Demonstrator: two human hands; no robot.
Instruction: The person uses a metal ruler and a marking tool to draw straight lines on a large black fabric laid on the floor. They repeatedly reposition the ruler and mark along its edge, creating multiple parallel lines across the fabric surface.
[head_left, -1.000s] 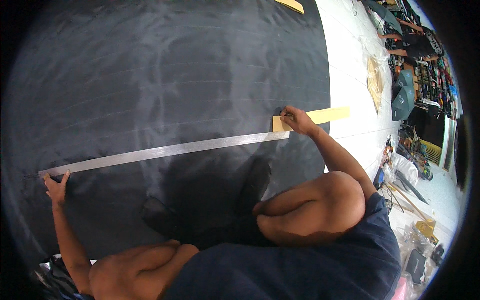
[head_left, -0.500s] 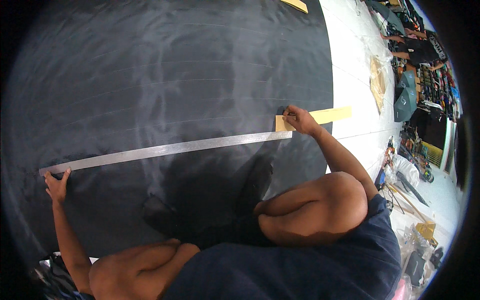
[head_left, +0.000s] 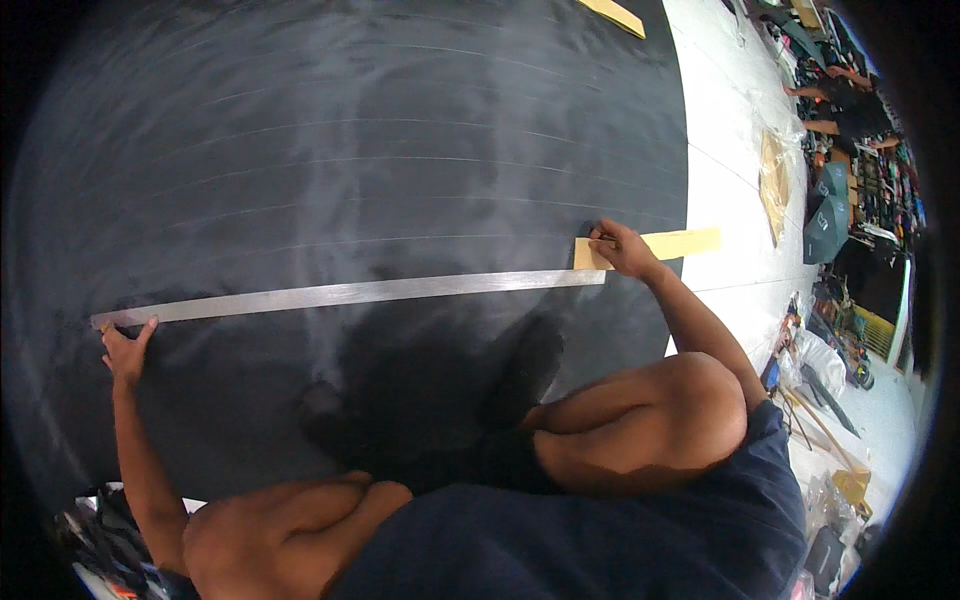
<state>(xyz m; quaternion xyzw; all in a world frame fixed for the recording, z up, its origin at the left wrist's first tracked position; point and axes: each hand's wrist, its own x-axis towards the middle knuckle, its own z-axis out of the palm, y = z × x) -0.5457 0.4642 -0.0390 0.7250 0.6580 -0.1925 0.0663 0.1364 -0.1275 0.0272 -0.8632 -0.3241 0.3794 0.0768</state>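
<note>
**Q:** What lies between the hands?
**A:** One long metal straightedge (head_left: 350,294), flat on a black sheet (head_left: 420,110), stretches from the left fingertips to just below the right fingers.

**Q:** And the strips?
**A:** Two yellow ones on the sheet: the nearer strip (head_left: 680,244) runs beneath the right fingers and past them onto the white floor (head_left: 725,150); the farther strip (head_left: 612,14) lies well beyond them. At least five thin pale lines (head_left: 400,158) cross the sheet beyond the fingers.

**Q:** The hands' pose?
**A:** The left hand (head_left: 126,352) reaches forward, thumb and forefinger spread apart, tips on the straightedge's lower edge. The right hand (head_left: 622,250) bends over the nearer strip, fingers curled close together; whether they pinch anything cannot be told.

**Q:** Any lettering?
**A:** A pale mark sits on a dark green object (head_left: 825,230), far right of the right fingers, too small to make out. Beyond it, one other person (head_left: 850,110) in dark clothing.
</note>
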